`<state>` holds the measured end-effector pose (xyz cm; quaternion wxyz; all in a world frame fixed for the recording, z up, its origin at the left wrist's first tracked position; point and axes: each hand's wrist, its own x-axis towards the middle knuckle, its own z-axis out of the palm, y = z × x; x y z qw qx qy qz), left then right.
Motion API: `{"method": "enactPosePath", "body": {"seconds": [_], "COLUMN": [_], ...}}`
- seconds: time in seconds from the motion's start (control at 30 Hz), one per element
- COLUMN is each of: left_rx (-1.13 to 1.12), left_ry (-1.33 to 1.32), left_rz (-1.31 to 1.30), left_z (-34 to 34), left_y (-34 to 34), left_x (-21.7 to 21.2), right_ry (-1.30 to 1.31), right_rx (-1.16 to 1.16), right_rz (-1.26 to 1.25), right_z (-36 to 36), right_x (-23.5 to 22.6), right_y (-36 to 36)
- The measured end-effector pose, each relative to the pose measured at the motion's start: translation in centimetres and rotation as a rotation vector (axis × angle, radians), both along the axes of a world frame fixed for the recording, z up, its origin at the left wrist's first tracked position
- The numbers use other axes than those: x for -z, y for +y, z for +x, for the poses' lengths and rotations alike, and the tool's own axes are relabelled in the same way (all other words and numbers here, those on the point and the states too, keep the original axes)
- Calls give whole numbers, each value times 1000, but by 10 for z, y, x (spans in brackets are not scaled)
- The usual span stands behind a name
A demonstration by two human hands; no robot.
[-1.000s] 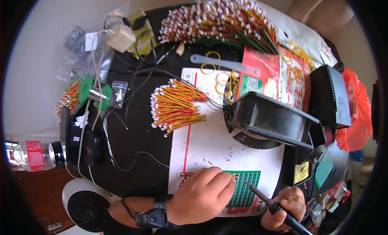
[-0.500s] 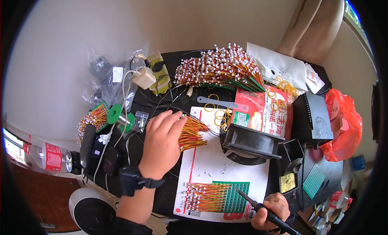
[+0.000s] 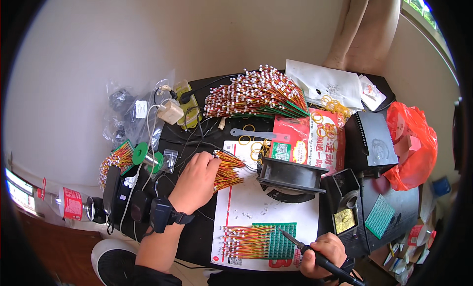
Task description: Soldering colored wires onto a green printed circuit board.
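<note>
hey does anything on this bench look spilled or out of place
Yes: small pale wire offcuts lie scattered on the white sheet between the fan and the taped wire row. Yellow rubber bands also lie loose near the grey tweezers.

Wire bundle (image 3: 227,170) at the left hand (image 3: 196,181): red and yellow striped strands with white tips; the row of wires (image 3: 247,235) is likewise red and yellow, lying partly on a green gridded board (image 3: 281,240) over white paper (image 3: 266,207). Soldering iron (image 3: 322,260) in the right hand (image 3: 322,254): black handle, dark tip. Table (image 3: 207,237) black, fan (image 3: 290,175) black, plastic bag (image 3: 414,145) orange-red, solder spool (image 3: 142,154) green, wrist watch (image 3: 161,214) black.
</note>
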<state>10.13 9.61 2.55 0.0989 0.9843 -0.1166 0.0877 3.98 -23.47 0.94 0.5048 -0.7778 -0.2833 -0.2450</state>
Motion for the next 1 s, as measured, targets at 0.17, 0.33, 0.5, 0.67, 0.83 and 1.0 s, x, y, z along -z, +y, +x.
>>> {"method": "enactPosePath", "body": {"seconds": [0.17, 0.33, 0.5, 0.67, 0.83, 1.0], "left_rx": [30, 90, 101, 95, 109, 113], "left_ry": [-5, -98, -125, -106, -122, -154], "left_rz": [58, 254, 317, 317, 313, 262], "left_z": [3, 7, 8, 8, 7, 5], "left_y": [1, 2, 4, 4, 4, 11], "left_x": [-1, 2, 4, -2, -11, -10], "right_ry": [1, -18, -11, -17, -1, 5], "right_rx": [2, -12, -31, -22, -81, -71], "right_rz": [-7, -17, -30, -41, -36, -44], "right_z": [-1, 1, 2, 2, 5, 4], "right_x": [1, -1, -5, -5, -1, -3], "right_y": [1, 2, 2, 3, -2, -1]}}
